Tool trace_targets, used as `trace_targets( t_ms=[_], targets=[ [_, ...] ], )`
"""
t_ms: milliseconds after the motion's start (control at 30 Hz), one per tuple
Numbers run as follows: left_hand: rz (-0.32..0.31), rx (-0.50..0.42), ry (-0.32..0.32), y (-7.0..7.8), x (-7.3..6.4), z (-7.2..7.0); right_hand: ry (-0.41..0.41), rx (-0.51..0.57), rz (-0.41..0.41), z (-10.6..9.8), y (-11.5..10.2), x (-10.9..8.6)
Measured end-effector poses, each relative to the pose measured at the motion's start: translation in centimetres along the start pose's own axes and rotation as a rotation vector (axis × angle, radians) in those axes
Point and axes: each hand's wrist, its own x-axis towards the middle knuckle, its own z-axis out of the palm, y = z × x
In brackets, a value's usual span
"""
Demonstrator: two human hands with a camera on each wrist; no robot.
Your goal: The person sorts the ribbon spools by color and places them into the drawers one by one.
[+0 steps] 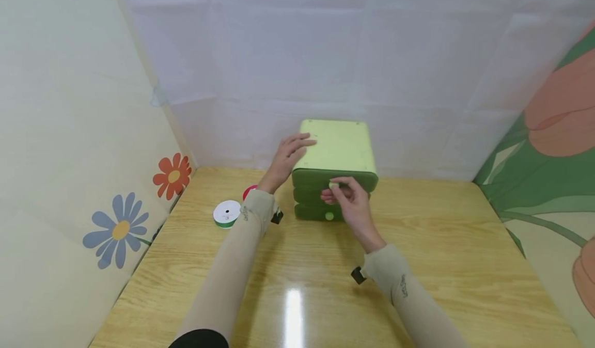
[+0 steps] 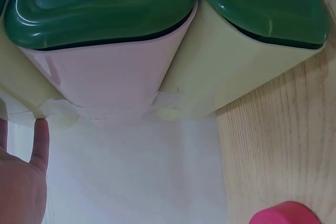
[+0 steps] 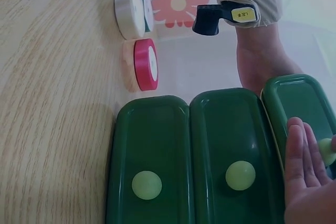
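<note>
A small three-drawer cabinet with a pale green top and dark green drawer fronts stands at the back of the table. With thumb and forefinger my right hand pinches the light green round knob of the top drawer; the other fingers lie along its front. My left hand rests on the cabinet's upper left edge, fingers extended over the top. In the left wrist view, fingertips touch the cabinet's side, which is cream with a pink middle tier. The lower drawers show round knobs, such as the bottom one.
To the cabinet's left lie a white-faced ribbon spool with green ribbon and a pinkish-red ribbon spool; my left forearm partly covers the red one in the head view. A white sheet hangs right behind the cabinet.
</note>
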Motion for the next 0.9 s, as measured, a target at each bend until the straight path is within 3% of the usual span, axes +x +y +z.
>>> trace_targets(
  t_ms=[900],
  targets=[
    [0.019, -0.023, 0.004, -0.1, 0.1, 0.1, -0.031, 0.008, -0.004, -0.2, -0.1, -1.2]
  ],
)
